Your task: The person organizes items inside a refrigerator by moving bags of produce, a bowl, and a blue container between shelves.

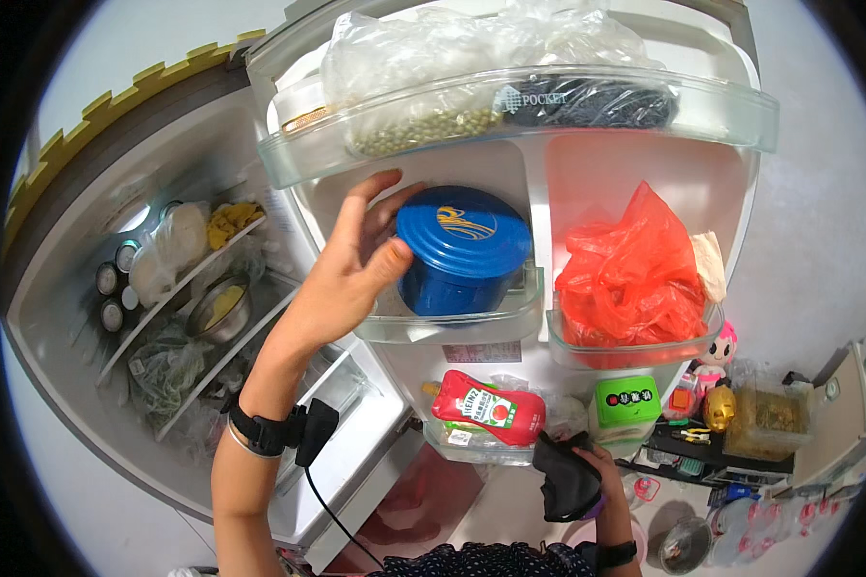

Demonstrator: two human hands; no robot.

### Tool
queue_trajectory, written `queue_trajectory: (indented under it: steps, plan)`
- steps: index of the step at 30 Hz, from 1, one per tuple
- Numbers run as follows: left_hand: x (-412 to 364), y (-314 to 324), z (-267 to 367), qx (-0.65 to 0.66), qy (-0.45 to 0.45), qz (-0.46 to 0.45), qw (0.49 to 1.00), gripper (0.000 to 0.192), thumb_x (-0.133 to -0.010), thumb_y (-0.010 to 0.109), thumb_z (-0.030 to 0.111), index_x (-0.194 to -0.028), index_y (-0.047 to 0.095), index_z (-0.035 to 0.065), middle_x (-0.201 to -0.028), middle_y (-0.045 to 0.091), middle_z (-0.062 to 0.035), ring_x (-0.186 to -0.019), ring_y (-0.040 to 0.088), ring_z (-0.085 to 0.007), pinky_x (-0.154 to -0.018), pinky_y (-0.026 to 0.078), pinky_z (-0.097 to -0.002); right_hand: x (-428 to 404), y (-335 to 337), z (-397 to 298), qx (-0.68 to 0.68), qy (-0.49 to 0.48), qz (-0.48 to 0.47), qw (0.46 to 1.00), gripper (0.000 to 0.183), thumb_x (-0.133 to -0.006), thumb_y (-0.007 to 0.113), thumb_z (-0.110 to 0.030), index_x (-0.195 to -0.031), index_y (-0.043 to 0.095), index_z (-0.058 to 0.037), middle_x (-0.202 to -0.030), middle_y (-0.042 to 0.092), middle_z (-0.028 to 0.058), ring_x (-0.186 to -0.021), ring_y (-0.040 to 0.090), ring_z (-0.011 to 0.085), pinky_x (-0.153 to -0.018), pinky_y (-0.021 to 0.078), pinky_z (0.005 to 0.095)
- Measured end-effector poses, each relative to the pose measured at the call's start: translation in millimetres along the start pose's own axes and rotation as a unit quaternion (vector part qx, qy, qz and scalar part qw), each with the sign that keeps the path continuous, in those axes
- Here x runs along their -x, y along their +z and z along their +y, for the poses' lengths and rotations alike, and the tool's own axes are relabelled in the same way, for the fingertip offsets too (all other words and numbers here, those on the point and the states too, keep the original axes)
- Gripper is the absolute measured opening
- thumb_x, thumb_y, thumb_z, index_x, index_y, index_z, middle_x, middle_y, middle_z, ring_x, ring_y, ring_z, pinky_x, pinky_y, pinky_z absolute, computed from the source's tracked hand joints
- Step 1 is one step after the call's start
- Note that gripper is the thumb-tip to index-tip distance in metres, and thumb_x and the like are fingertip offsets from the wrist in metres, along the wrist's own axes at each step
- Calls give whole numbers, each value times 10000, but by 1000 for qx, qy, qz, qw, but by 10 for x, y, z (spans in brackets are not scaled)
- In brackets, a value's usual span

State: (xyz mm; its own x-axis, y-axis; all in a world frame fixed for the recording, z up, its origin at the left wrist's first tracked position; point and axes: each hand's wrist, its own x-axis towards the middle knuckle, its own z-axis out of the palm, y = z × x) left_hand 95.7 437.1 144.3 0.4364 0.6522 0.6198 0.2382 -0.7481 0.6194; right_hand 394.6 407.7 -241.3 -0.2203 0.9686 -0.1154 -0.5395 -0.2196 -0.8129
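Observation:
My left hand point(361, 263) is at the left side of a round blue lidded tub point(462, 249) with a yellow design on its lid. The thumb touches or nearly touches the lid's edge, and the fingers reach behind it, partly hidden. This tub stands in the left middle bin point(462, 329) of an open refrigerator door. Lower down, my right hand point(601, 469) is closed around a black cloth item point(566, 479). A red Heinz ketchup pouch point(487, 409) lies in the bottom door bin just above that cloth, left of a green-lidded box point(626, 407).
A red plastic bag point(628, 281) fills the right middle bin. Clear bags of green beans point(429, 130) crowd the top bin point(754, 119). At left, refrigerator shelves hold a metal bowl point(220, 310) and jars point(112, 314). A black cable point(332, 512) hangs from my left wrist.

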Motion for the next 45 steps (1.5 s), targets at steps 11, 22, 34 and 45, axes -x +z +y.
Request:
queue_trajectory:
  steps: [11, 22, 34, 45]
  plan:
    - [185, -88, 281, -359, -151, 10, 921, 262, -929, 588, 132, -1131, 571, -33, -961, 652, -134, -855, 633, -190, -757, 496, -300, 54, 70, -109, 6, 9, 30, 999, 241, -856, 659, -104, -1074, 659, -1, -978, 677, 63, -832, 647, 154, -748, 519, 261]
    - [-150, -269, -57, -391, -222, -191, 872, 435, -834, 677, 186, -1133, 474, -56, -1000, 633, -285, -971, 615, -413, -807, 490, -416, 84, 79, -54, -6, 8, 33, 999, 248, -855, 656, -88, -1088, 655, -3, -976, 678, 59, -831, 646, 147, -747, 522, 271]
    - [-292, -348, 9, -271, -272, -287, 878, 656, -814, 755, 326, -1284, 472, -34, -1186, 624, -160, -1032, 566, -177, -892, 483, -329, 5, 24, -49, 47, -2, 5, 999, 236, -856, 673, -135, -1066, 678, -29, -962, 673, 20, -824, 617, 117, -757, 488, 251]
    - [-150, -302, -248, -268, -248, -242, 899, 679, -772, 792, 212, -1325, 447, 20, -1217, 600, -150, -1058, 569, -175, -913, 486, -346, 83, 70, -90, 53, 4, -4, 999, 220, -871, 630, -118, -1061, 656, -11, -925, 680, 53, -790, 650, 156, -732, 519, 268]
